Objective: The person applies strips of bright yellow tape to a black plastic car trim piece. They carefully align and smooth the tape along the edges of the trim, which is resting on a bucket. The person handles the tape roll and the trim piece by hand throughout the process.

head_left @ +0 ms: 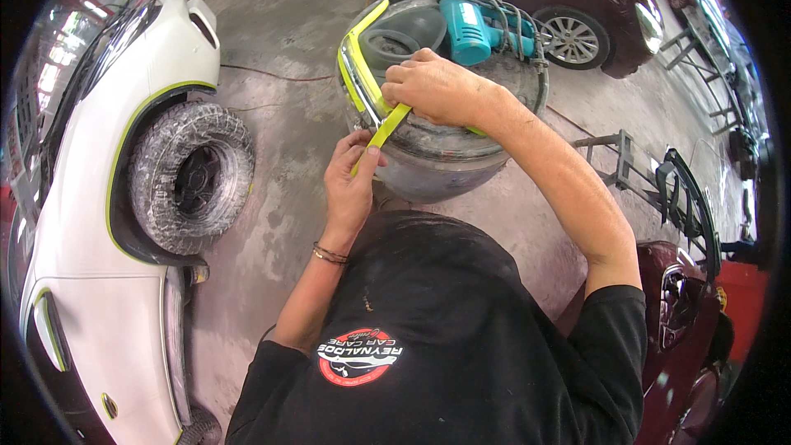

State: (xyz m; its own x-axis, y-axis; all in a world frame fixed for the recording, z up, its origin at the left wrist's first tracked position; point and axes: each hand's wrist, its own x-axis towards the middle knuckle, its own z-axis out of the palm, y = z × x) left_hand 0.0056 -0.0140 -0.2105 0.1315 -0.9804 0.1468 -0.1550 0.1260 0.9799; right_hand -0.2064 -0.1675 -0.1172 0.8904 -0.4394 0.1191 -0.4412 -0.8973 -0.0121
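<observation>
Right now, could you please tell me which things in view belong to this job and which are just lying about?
Likely in the job:
yellow strip, held by left hand and right hand
yellow-edged piece
drum beneath

Seemingly just lying about:
teal power tool, unheld
metal stand
dark red car

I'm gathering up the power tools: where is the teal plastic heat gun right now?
In the head view, the teal plastic heat gun lies right of top centre on the round grey drum, just beyond the person's bare right hand.
</observation>
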